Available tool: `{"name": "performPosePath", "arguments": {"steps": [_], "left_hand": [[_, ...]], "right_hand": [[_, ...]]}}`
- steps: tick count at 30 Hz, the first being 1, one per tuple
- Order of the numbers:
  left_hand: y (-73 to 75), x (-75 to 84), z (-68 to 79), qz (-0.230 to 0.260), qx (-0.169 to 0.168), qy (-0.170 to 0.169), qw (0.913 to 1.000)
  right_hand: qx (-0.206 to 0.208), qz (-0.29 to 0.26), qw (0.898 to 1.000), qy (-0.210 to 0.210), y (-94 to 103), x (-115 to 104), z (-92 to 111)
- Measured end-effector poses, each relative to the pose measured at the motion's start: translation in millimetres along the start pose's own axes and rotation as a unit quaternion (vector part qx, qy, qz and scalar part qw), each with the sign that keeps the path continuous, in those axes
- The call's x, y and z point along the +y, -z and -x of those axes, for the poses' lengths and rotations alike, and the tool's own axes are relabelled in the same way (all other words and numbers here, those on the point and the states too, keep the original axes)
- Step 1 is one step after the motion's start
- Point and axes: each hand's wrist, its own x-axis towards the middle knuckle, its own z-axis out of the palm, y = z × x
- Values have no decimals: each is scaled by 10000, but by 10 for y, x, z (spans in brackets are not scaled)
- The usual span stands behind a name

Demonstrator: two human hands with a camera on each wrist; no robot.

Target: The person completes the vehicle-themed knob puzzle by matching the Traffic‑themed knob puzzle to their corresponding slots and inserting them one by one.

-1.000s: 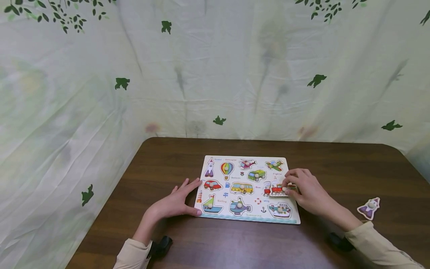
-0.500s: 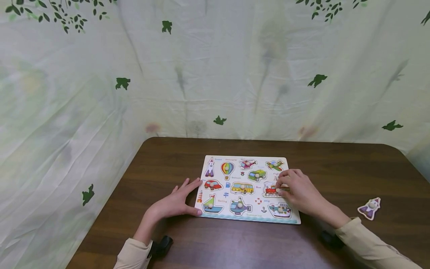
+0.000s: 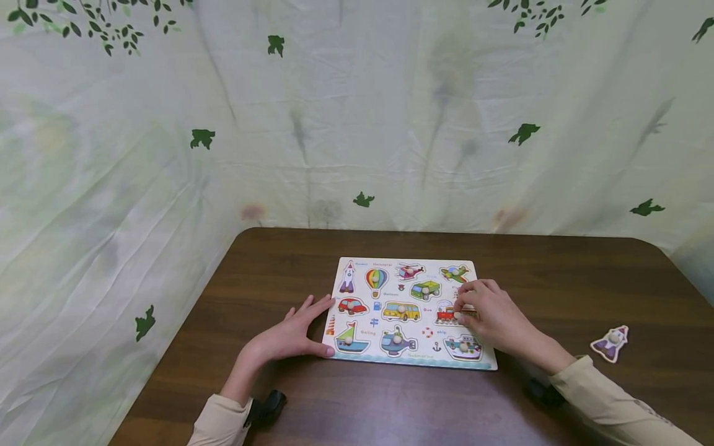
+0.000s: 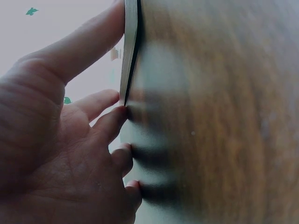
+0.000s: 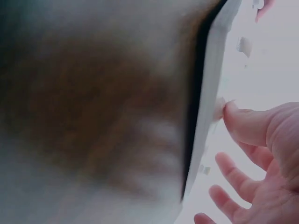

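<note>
A white peg puzzle board (image 3: pixel 365 358) with vehicle pictures lies on the table. My left hand (image 3: pixel 287 336) is at its left edge, fingers spread; in the left wrist view the thumb and fingertips touch the board's edge (image 4: pixel 129 51). My right hand (image 3: pixel 496 316) reaches over the right side, thumb and finger pinching the small knob (image 5: pixel 218 109) of a red train piece (image 3: pixel 444 314). The train lies over its place in the board, its right part hidden by the fingers. The other fingers hang loosely curled.
A purple and white rocket piece (image 3: pixel 610 344) lies on the brown table (image 3: pixel 558 279) right of the board. Knobbed pieces such as the bus (image 3: pixel 401 311) and ship (image 3: pixel 464 348) sit in the board. A rocket picture (image 3: pixel 347 277) shows no knob. Behind hangs a leaf-patterned cloth (image 3: pixel 390 124).
My right hand has moved a little left with the train piece, which was tilted and offset to the right and now lies over its outline. The left hand has stayed still.
</note>
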Motion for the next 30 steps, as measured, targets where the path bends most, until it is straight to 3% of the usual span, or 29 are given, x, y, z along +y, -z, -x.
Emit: {"name": "performPosePath", "arguments": {"steps": [6,12,18,30], "left_hand": [[-9,4,-12,-43,-12,-30,10000],[-11,11,-21,-28,-19,-5,10000],[-8,16,-15,-19,-33,-10,10000],[2,11,13,-8,20,-34,10000]], "right_hand": [[252,68,9995,173,51,-20,63],[583,50,9983,-23,163,5,184],[1026,-34,9947,-80,256,134,337],[1327,340,9905,-102,570,435,678]]}}
